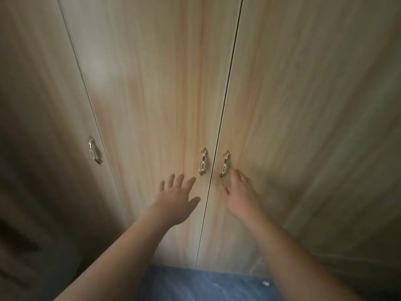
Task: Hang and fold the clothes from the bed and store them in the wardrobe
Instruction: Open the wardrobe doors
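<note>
Mostly the view is filled by the wardrobe (152,61), seen from very near, and all its fronts are closed. The middle door (152,105) and the right door (303,105) meet at a thin dark seam (219,137), and the left door (32,83) stands at the side in shadow. Below, a strip of dark blue-grey floor (206,285) shows between the two bare forearms.

The left hand (175,203) is stretched out before the middle door, with fingers spread apart and nothing in it. The right hand (240,196) is stretched out before the right door, its fingers straight and loose, also holding nothing. Whether the palms touch the wood, I cannot tell.

Each hand is just below one small metal pull. The middle handle (203,161) and the right handle (224,164) sit close on both sides of the seam, so one hand can serve each door. I judge that the hands are placed like this to take both pulls and open the pair together. The left handle (94,150) is well apart and nobody reaches for it.

The clothes and the bed are not in view. The storing place is shut, so I think this is the step of opening it.
</note>
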